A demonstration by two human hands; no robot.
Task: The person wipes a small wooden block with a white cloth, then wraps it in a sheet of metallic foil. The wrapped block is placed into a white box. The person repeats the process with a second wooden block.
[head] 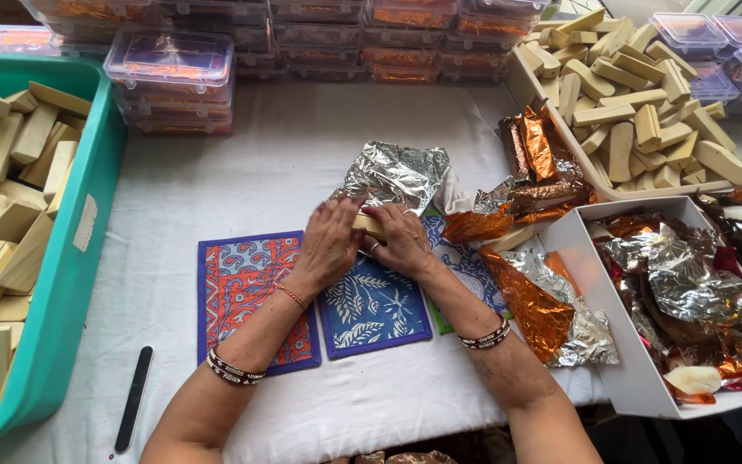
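Head view, left hand (330, 243) and right hand (401, 238) grip closed on pale block (368, 224), silver foil (395, 174) behind

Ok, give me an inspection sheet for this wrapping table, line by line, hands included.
Surface: white cloth with patterned mats.
Job's things: pale bar between both hands on crumpled silver foil.
Clutter: black nail file; loose orange foil.
Grippers: left hand and right hand both pinch the bar.
Cables: nothing seen.
Surroundings: teal crate and tray of bars, white box of foil, stacked clear containers.
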